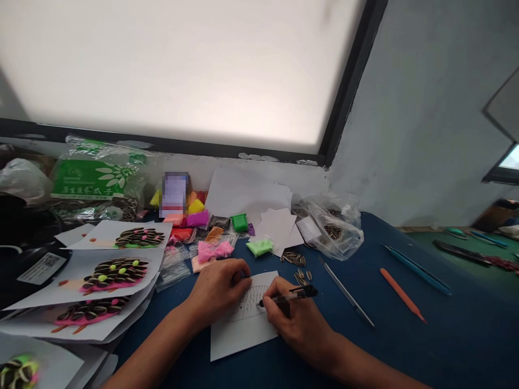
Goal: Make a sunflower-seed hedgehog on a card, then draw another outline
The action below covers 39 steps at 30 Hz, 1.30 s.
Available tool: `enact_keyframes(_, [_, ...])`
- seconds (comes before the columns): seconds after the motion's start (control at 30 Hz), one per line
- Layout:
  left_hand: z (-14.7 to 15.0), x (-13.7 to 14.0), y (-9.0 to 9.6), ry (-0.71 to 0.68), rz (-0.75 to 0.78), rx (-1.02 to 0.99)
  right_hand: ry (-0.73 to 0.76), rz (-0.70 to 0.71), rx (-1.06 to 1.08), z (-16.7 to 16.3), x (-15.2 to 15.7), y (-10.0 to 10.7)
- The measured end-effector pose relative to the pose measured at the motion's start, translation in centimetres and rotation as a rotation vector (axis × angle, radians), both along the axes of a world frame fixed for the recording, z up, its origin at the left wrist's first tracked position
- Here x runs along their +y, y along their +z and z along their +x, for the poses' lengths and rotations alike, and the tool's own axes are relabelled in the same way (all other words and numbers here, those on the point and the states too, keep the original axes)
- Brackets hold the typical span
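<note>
My right hand [302,327] grips a black pen [295,294]. The pen's tip meets a white sheet of paper [239,339] that bears an outlined shape filled with small dark pen marks. On the upper left of this sheet rests my left hand [221,289], its fingers loosely bent and apart, thumb toward the drawing; nothing shows in its grasp. Loose striped sunflower seeds [292,258] lie just beyond the paper. To the left are stacked sheets with hedgehog figures [117,274] made of seeds and coloured clay.
Clay packets, among them a pink one [214,250] and a light green one [260,247], lie behind my hands. A green seed bag [91,175] and a clear bag [344,232] stand near the wall. A metal tool [346,292], orange tool [402,294] and blue tool [417,270] lie right.
</note>
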<state>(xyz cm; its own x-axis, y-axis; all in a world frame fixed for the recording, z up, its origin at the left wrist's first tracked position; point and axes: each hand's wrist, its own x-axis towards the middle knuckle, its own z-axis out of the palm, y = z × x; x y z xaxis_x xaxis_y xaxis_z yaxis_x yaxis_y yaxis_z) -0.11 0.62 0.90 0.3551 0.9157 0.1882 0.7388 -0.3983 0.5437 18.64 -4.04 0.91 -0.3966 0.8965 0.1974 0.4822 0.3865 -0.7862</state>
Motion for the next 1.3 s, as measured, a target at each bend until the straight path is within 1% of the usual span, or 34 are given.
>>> enact_keyframes(0.33, [0.02,-0.02,0.00,0.005,-0.003,0.007,0.014,-0.020,0.042,0.03,-0.22,0.08])
enact_keyframes(0.63, [0.01,0.05,-0.15,0.005,0.014,0.015,0.036,-0.028,0.012,0.03,-0.18,0.02])
enact_keyframes(0.73, [0.01,0.02,-0.13,0.004,0.015,0.003,0.036,-0.016,0.006,0.03,-0.17,0.09])
enact_keyframes(0.93, [0.02,0.01,-0.08,0.007,0.012,0.014,0.027,0.052,-0.015,-0.04,-0.19,0.21])
enact_keyframes(1.3, [-0.02,0.05,-0.10,0.009,0.014,0.020,0.033,0.027,0.001,-0.02,-0.33,0.25])
